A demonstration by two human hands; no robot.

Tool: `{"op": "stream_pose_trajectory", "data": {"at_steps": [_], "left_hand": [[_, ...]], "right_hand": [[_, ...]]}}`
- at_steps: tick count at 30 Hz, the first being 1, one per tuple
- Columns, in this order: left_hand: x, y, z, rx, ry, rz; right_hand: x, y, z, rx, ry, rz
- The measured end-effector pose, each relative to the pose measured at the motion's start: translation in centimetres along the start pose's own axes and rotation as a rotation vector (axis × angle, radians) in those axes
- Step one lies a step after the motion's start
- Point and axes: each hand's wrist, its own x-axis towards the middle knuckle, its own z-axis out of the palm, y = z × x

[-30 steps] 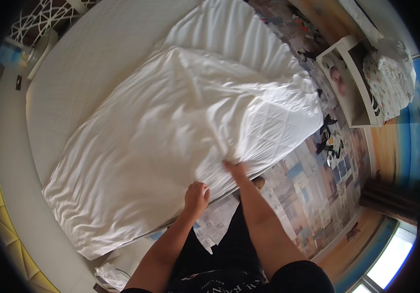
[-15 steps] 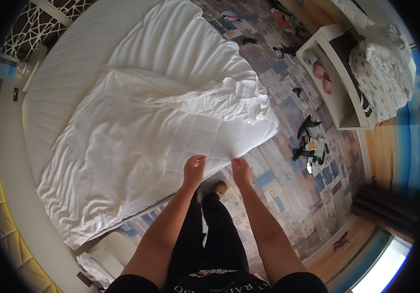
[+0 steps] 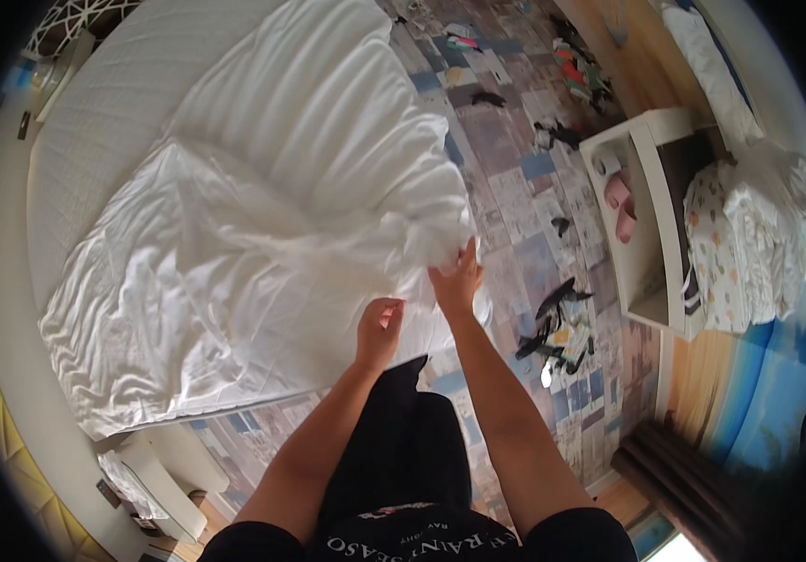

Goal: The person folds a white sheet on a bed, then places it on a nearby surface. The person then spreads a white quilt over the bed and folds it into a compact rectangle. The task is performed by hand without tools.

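Note:
A rumpled white duvet (image 3: 206,281) lies in folds over a white quilted mattress (image 3: 108,140). My left hand (image 3: 380,330) is at the duvet's near right part, its fingers curled and pinched on the cloth. A little farther off and to the right, my right hand (image 3: 457,279) touches the duvet's right edge with fingers spread. Cloth around that hand is blurred by motion. Beneath my hands, the near corner of the bed hides part of the floor.
At right, a white shelf unit (image 3: 642,169) holds pink slippers (image 3: 619,208), with bagged bedding (image 3: 750,244) beside it. Black items (image 3: 553,323) and other litter lie on the patchwork floor (image 3: 534,403). A pale chair-like piece (image 3: 178,468) stands at the near left.
My right hand has moved away from me along the duvet's edge and its fingers have spread. The duvet's fold now covers the quilted patch seen before. The view has shifted.

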Motion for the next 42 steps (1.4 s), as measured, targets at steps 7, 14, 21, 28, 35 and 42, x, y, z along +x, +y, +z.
{"op": "stream_pose_trajectory", "data": {"at_steps": [7, 14, 21, 28, 35, 42], "left_hand": [[3.8, 5.3, 3.7, -0.18, 0.102, -0.104], [5.6, 12.0, 6.5, -0.393, 0.171, -0.441], [4.3, 17.2, 11.3, 0.006, 0.55, -0.408], [7.5, 24.4, 17.2, 0.033, 0.924, -0.261], [13.0, 26.3, 18.9, -0.071, 0.857, -0.225], [17.3, 27.8, 20.9, -0.114, 0.7, -0.32]], "right_hand": [[2.4, -0.4, -3.8, 0.378, -0.312, 0.054], [1.7, -3.1, -10.5, 0.476, -0.672, -0.654], [7.3, -3.1, -16.0, 0.631, -0.912, -0.539], [14.9, -6.6, -23.1, 0.605, -1.158, -0.656], [24.9, -13.3, -18.4, 0.435, -1.34, -0.276], [25.1, -28.5, -8.4, -0.4, -1.463, -0.689]]}}
